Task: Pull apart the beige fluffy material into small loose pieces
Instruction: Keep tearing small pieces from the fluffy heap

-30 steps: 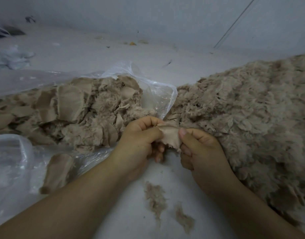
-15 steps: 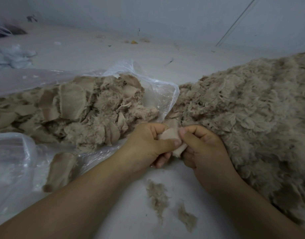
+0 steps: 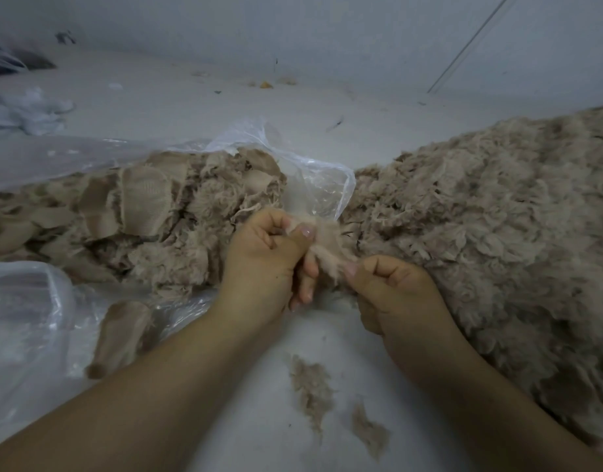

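A small piece of beige fluffy material (image 3: 327, 247) is stretched between my two hands in the middle of the view. My left hand (image 3: 266, 264) pinches its upper end between thumb and curled fingers. My right hand (image 3: 392, 291) pinches its lower end, a little lower and to the right. A big heap of loose torn fluff (image 3: 490, 233) lies on the right, touching my right hand. On the left, a clear plastic bag (image 3: 313, 178) holds flat, compact beige pieces (image 3: 143, 199).
Two small tufts (image 3: 310, 383) lie on the white floor between my forearms. One flat beige piece (image 3: 123, 335) sits on the plastic at lower left. A white wall runs along the back, with crumpled plastic (image 3: 24, 110) at far left.
The compact piece held tight between both thumbs has been drawn out into a thin fluffy strip. My right hand has moved down and right, away from my left hand.
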